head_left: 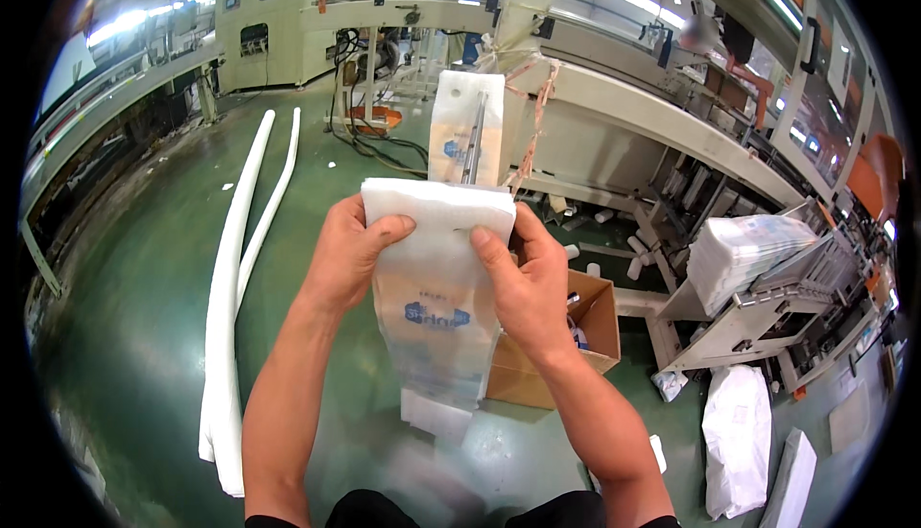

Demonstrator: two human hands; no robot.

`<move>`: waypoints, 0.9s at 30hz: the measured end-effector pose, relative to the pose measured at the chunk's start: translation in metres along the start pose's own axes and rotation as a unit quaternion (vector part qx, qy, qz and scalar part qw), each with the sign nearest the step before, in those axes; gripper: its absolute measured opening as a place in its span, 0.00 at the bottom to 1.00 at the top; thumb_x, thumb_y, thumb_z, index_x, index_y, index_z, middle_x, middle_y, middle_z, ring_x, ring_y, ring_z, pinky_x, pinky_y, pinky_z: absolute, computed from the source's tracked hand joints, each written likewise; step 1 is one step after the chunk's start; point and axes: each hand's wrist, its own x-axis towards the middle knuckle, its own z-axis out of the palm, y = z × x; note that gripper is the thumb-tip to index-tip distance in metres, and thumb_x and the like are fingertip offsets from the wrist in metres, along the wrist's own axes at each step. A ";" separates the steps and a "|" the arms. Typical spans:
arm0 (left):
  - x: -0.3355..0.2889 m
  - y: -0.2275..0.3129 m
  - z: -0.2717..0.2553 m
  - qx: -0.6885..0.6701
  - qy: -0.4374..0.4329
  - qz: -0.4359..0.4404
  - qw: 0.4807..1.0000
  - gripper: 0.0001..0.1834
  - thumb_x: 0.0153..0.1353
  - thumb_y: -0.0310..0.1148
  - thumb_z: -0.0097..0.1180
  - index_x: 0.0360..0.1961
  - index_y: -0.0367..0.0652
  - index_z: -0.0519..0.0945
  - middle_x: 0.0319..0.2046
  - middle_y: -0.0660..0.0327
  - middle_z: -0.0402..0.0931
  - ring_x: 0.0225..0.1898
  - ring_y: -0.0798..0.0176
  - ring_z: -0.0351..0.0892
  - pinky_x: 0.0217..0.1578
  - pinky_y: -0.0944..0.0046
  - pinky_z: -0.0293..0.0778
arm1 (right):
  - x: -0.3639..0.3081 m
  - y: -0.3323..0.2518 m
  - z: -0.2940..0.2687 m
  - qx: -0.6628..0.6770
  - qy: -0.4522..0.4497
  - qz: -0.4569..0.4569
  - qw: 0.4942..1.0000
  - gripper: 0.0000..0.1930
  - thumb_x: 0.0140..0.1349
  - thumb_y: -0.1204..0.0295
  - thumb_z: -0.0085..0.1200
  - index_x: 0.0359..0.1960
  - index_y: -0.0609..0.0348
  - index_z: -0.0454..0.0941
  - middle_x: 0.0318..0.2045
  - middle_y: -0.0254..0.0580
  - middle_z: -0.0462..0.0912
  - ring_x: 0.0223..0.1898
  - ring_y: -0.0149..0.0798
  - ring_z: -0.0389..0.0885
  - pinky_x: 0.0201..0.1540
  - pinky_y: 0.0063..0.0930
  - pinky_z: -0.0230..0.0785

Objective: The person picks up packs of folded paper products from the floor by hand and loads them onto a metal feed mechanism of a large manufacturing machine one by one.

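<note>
A stack of printed plastic bags (436, 283) hangs down in front of me, its white upper edge spread level between my hands. The sheets are translucent, with a peach band and a blue print. My left hand (360, 245) pinches the stack near its left corner, thumb on the near face. At the right corner my right hand (528, 283) grips it the same way, fingers behind. Just beyond the stack, similar bags (467, 130) hang against a metal rod, with a punched hole at their upper corner.
An open cardboard box (523, 370) stands on the floor behind my right hand. Long white rolls (235, 317) lie at the left. On the right, a folded bag stack (743, 250) rests on a machine, above a white sack (737, 442). A person (705, 34) is at the far right.
</note>
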 end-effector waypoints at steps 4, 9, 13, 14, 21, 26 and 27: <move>-0.010 0.007 0.005 0.013 0.015 0.005 1.000 0.16 0.55 0.26 0.59 0.44 0.30 0.77 0.39 0.57 0.80 0.38 0.68 0.78 0.41 0.66 0.75 | -0.007 -0.010 0.002 0.015 -0.003 0.004 1.000 0.14 0.63 0.71 0.53 0.46 0.67 0.74 0.39 0.43 0.79 0.41 0.31 0.75 0.46 0.26 0.67; -0.035 0.022 0.028 0.069 0.022 0.002 0.997 0.12 0.56 0.25 0.58 0.42 0.33 0.78 0.34 0.61 0.80 0.34 0.73 0.76 0.36 0.70 0.74 | -0.021 -0.025 -0.008 0.006 -0.027 0.100 0.995 0.16 0.59 0.72 0.57 0.47 0.67 0.75 0.41 0.41 0.81 0.41 0.30 0.78 0.45 0.26 0.71; -0.027 0.028 0.040 0.125 -0.010 0.042 0.991 0.14 0.56 0.26 0.59 0.44 0.33 0.77 0.35 0.61 0.79 0.34 0.74 0.74 0.35 0.71 0.73 | -0.011 -0.019 -0.012 0.107 0.041 0.118 0.986 0.15 0.58 0.75 0.57 0.47 0.67 0.76 0.40 0.41 0.82 0.40 0.30 0.79 0.44 0.26 0.72; -0.024 0.028 0.040 0.118 -0.016 0.035 0.992 0.16 0.56 0.26 0.60 0.46 0.32 0.76 0.37 0.60 0.79 0.37 0.73 0.75 0.38 0.71 0.73 | -0.008 -0.017 -0.013 0.115 0.054 0.121 0.985 0.15 0.58 0.76 0.57 0.47 0.67 0.76 0.40 0.41 0.82 0.40 0.30 0.79 0.44 0.26 0.72; -0.021 0.018 0.032 0.088 -0.009 0.017 0.996 0.20 0.58 0.30 0.60 0.48 0.29 0.74 0.41 0.56 0.79 0.43 0.69 0.77 0.43 0.68 0.74 | -0.003 -0.014 -0.015 0.113 0.068 0.116 0.985 0.13 0.58 0.77 0.55 0.45 0.67 0.77 0.39 0.40 0.82 0.39 0.30 0.79 0.44 0.25 0.71; -0.012 0.007 0.031 0.047 -0.017 0.030 0.998 0.20 0.59 0.31 0.61 0.48 0.29 0.75 0.41 0.57 0.79 0.42 0.69 0.77 0.45 0.69 0.73 | 0.001 -0.013 -0.019 0.080 0.068 0.111 0.988 0.13 0.57 0.76 0.55 0.44 0.68 0.77 0.38 0.40 0.82 0.38 0.29 0.78 0.43 0.24 0.71; -0.010 0.005 0.030 0.037 -0.026 0.037 0.998 0.20 0.59 0.32 0.61 0.48 0.29 0.75 0.41 0.57 0.79 0.42 0.69 0.77 0.45 0.69 0.73 | 0.002 -0.011 -0.021 0.068 0.066 0.109 0.989 0.13 0.57 0.76 0.55 0.44 0.68 0.77 0.38 0.40 0.82 0.37 0.29 0.78 0.42 0.24 0.71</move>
